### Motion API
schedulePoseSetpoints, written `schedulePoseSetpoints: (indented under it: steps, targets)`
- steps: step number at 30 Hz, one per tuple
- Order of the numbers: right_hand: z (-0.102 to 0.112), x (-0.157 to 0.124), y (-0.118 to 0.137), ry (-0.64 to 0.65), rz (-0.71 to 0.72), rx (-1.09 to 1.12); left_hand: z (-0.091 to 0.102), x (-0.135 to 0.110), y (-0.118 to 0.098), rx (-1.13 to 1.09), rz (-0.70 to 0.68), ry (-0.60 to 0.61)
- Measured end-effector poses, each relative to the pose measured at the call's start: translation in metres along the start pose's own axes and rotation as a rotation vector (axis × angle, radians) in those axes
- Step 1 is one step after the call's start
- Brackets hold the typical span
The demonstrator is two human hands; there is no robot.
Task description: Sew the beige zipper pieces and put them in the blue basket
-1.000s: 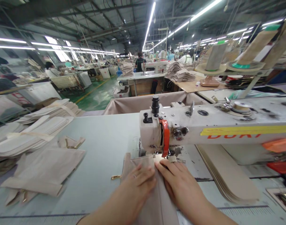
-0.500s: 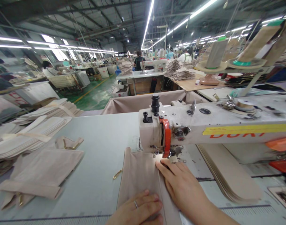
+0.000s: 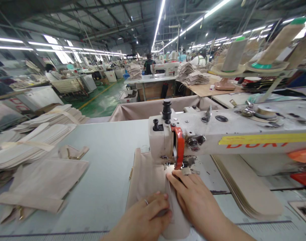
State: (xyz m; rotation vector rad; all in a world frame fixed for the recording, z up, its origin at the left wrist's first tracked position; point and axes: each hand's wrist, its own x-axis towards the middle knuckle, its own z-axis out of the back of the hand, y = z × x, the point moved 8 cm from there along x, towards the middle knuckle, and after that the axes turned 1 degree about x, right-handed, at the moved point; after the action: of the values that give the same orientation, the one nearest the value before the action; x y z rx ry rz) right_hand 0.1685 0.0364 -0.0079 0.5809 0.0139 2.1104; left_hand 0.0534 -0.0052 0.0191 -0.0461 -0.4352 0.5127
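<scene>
A beige fabric piece [image 3: 145, 174] lies on the sewing machine bed, its upper end under the presser foot area of the machine head [image 3: 165, 137]. A gold zipper pull [image 3: 131, 173] shows at its left edge. On its lower part is my left hand [image 3: 150, 214], wearing a ring, with fingers bent and thumb drawn in on the cloth. My right hand [image 3: 193, 190] lies flat with fingers stretched on the right edge of the piece, fingertips close to the needle area below the orange guard [image 3: 178, 147]. The needle itself is hard to make out.
Left on the table are a sewn beige piece [image 3: 42, 184] with zipper pulls and tied stacks of cut panels [image 3: 29, 140]. More panels [image 3: 250, 190] lie under the machine arm. Thread cones [image 3: 234, 55] stand at right. A cloth-lined bin [image 3: 142, 108] is behind the table.
The fabric has moved forward under the machine, its zipper pull now nearer the edge. My left hand has slid forward and its fingers have bent. My right hand has barely moved.
</scene>
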Motion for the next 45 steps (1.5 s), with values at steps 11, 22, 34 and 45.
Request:
schedulePoseSetpoints:
  steps: [11, 22, 34, 45]
  targets:
    - [0.000, 0.000, -0.001, 0.009, -0.011, 0.030, -0.003, 0.010, 0.021, -0.131, 0.052, 0.148]
    - [0.001, 0.001, 0.000, 0.011, -0.007, 0.045, -0.005, 0.033, 0.043, -0.118, 0.142, 0.120]
    - [0.004, 0.003, 0.001, 0.013, -0.013, 0.059, -0.006, 0.029, 0.052, -0.027, 0.144, 0.039]
    - [0.005, 0.005, 0.001, -0.008, -0.015, 0.034, -0.010, 0.037, 0.081, -0.018, 0.234, 0.044]
